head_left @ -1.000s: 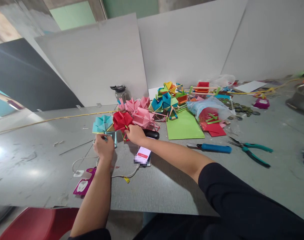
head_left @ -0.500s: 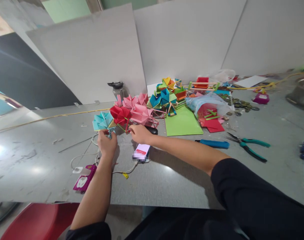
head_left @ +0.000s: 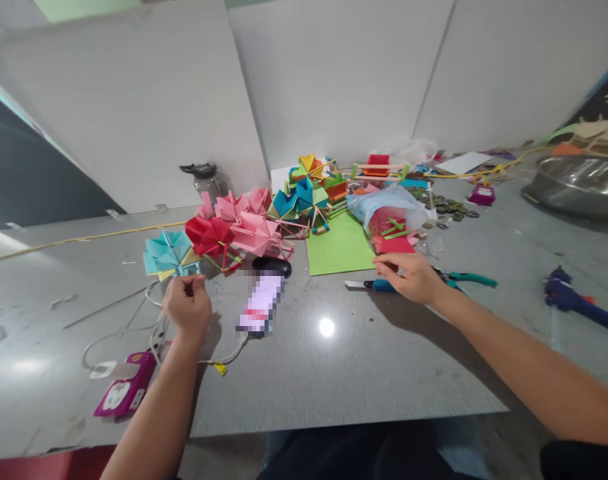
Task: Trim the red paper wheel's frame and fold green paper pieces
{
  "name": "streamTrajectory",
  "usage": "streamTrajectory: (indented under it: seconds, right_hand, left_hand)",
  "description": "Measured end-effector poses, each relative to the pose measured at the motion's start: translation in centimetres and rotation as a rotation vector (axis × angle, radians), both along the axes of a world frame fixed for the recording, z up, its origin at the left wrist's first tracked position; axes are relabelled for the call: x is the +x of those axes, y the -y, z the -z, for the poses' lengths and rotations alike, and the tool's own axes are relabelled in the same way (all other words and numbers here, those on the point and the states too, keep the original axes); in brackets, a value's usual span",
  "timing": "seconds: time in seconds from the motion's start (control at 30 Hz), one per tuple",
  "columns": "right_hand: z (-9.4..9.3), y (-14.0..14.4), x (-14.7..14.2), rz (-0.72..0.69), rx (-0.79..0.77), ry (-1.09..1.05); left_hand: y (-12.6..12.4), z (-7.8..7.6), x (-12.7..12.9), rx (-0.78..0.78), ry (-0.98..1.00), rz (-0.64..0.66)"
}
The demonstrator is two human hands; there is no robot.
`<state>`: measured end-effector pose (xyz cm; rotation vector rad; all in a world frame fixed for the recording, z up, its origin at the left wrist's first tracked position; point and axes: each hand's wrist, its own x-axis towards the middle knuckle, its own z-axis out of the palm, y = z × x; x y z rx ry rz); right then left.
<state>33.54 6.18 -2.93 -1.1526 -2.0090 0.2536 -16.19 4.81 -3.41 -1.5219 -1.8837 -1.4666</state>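
Observation:
My left hand (head_left: 188,305) is closed, thumb against curled fingers, at the near edge of a light-blue folded-paper flower (head_left: 167,252). Light-blue strips show just past its fingertips; what it pinches is hidden. My right hand (head_left: 409,277) is over a blue utility knife (head_left: 381,285) with its blade out, and teal-handled pliers (head_left: 471,279). Its thumb and forefinger come together in a pinch; anything between them is too small to make out. Between the hands, red (head_left: 209,237) and pink paper flowers (head_left: 257,233) lie beside a phone (head_left: 261,303) and a black computer mouse (head_left: 272,267).
Green paper sheets (head_left: 339,247) lie by a plastic bag (head_left: 391,207) of coloured paper pieces. Multicoloured paper flowers (head_left: 304,197) stand behind. A metal bowl (head_left: 581,187), coins (head_left: 447,207) and a blue glue gun (head_left: 567,293) are rightward. A cable and purple box (head_left: 127,387) are leftward.
My right hand has left the red paper flower and swung right, over the utility knife and pliers. My left hand stays by the light-blue flower. The view has turned right.

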Motion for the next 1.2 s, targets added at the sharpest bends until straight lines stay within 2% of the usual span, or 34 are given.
streamTrajectory:
  seconds: [0.13, 0.3, 0.33, 0.4, 0.43, 0.5, 0.6, 0.7, 0.8, 0.93, 1.2]
  right_hand:
    - [0.9, 1.4, 3.1, 0.152, -0.004, 0.035]
    - [1.0, 0.3, 5.3, 0.283, -0.064, 0.132]
    - [1.0, 0.0, 5.7, 0.303, -0.073, 0.134]
    - [1.0, -0.6, 6.4, 0.333, -0.095, 0.137]
    - [1.0, -0.7, 6.6, 0.343, -0.109, 0.141]
    - [1.1, -0.9, 7.1, 0.346, -0.139, 0.148]
    - [1.0, -0.8, 7.1, 0.248, -0.204, 0.184]
    - [0.9, -0.4, 6.3, 0.075, -0.282, 0.267]
    - [1.1, 0.0, 5.1, -0.015, -0.330, 0.343]
    - [1.8, 0.2, 3.9, -0.033, -0.345, 0.375]
    - [2.3, 0.1, 3.7, 0.099, -0.391, 0.087]
  left_hand:
    - [0.2, -0.4, 2.3, 0.007, -0.053, 0.116]
    - [2.4, -2.3, 5.6, 0.021, -0.175, 0.297]
    - [3.1, -2.8, 6.6, 0.006, -0.222, 0.372]
    - [4.6, -3.6, 9.1, 0.003, -0.365, 0.631]
    - [5.4, -3.7, 10.5, 0.021, -0.401, 0.714]
    - [6.5, -3.5, 13.4, 0.041, -0.442, 0.866]
    - [7.5, -1.6, 16.9, 0.071, -0.462, 1.031]
    - [7.7, 0.8, 18.1, 0.000, -0.426, 1.104]
    - [7.6, 2.0, 17.7, -0.087, -0.430, 1.146]
    - [7.2, 1.8, 16.7, -0.095, -0.400, 1.140]
    - [6.9, 1.3, 16.3, -0.082, -0.405, 1.134]
